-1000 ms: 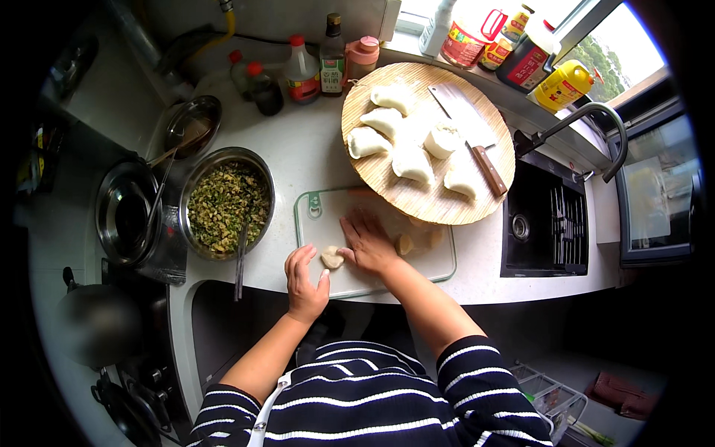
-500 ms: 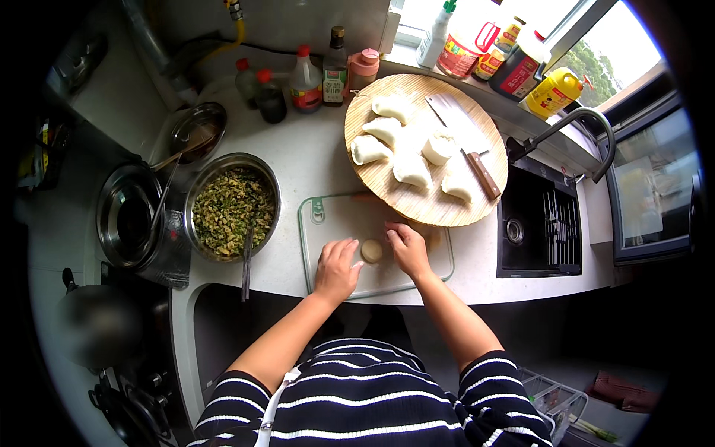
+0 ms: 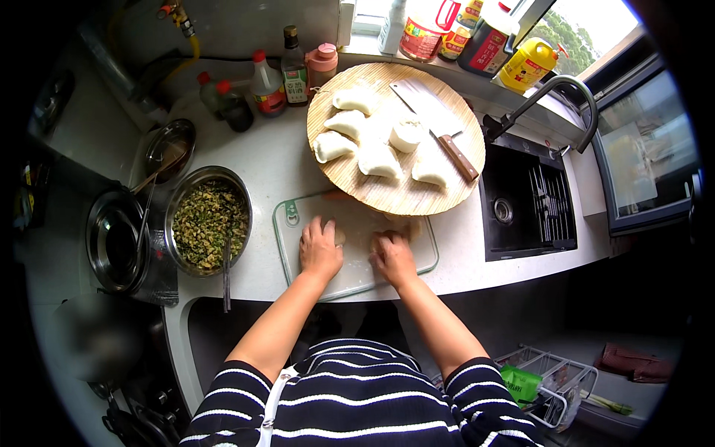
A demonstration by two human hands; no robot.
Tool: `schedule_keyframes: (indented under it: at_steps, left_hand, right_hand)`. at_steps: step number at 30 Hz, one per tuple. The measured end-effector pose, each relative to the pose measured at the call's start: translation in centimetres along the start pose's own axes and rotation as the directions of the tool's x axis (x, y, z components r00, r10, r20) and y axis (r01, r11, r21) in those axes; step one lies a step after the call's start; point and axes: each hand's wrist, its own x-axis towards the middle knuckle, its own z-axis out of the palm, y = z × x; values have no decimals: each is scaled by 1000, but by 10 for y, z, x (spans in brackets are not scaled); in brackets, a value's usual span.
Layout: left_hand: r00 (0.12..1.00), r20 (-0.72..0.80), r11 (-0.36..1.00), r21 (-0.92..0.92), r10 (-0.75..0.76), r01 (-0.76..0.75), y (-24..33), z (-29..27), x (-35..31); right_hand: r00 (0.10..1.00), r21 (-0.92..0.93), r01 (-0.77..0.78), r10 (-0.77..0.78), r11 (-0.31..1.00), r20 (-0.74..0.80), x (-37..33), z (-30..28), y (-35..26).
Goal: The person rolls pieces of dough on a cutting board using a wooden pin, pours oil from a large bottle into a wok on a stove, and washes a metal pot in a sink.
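My left hand [image 3: 320, 252] rests on a clear cutting board with a green rim [image 3: 282, 249]. Its fingers curve over a small pale dough piece [image 3: 339, 236], which peeks out beside the thumb. To the right, my right hand [image 3: 394, 258] presses down on the board with bent fingers; what lies under them is mostly hidden. Just beyond it, more pale dough [image 3: 410, 226] sits near the board's far right. A round woven tray [image 3: 447, 195] overlaps the board's far edge, holding several filled dough crescents [image 3: 379, 159], an upright dough piece [image 3: 407, 134] and a cleaver [image 3: 439, 119].
Left of the board stands a steel bowl [image 3: 246, 201] of chopped filling with utensil handles [image 3: 227, 279] sticking out. Farther left are a dark bowl [image 3: 170, 149] and a steel basin [image 3: 112, 238]. Bottles [image 3: 268, 89] line the back. A black sink [image 3: 525, 201] lies right.
The view has shifted, so the counter sits farther left. My left hand has come over the round dough piece that lay between my hands; my right hand has curled down onto the board.
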Motion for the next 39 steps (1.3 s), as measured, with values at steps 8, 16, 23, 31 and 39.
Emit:
schedule_keyframes:
  at_steps: [8, 16, 23, 31, 39]
  left_hand:
    - [953, -279, 970, -170, 120, -172, -7, -36, -34]
    - [945, -316, 969, -193, 86, -153, -4, -49, -59]
    - [973, -223, 875, -459, 56, -156, 21, -48, -56]
    - [999, 17, 810, -585, -36, 39, 32, -3, -48]
    - [997, 32, 811, -581, -65, 72, 14, -6, -61]
  right_hand:
    - [976, -41, 218, -217, 975, 36, 10, -12, -24]
    - [965, -277, 241, -201, 930, 166, 36, 37, -14]
    - [990, 758, -94, -17, 646, 138, 59, 9, -17]
    - [994, -49, -113, 112, 992, -15, 5, -2, -8]
    - [984, 190, -172, 179, 967, -20, 1, 13, -14]
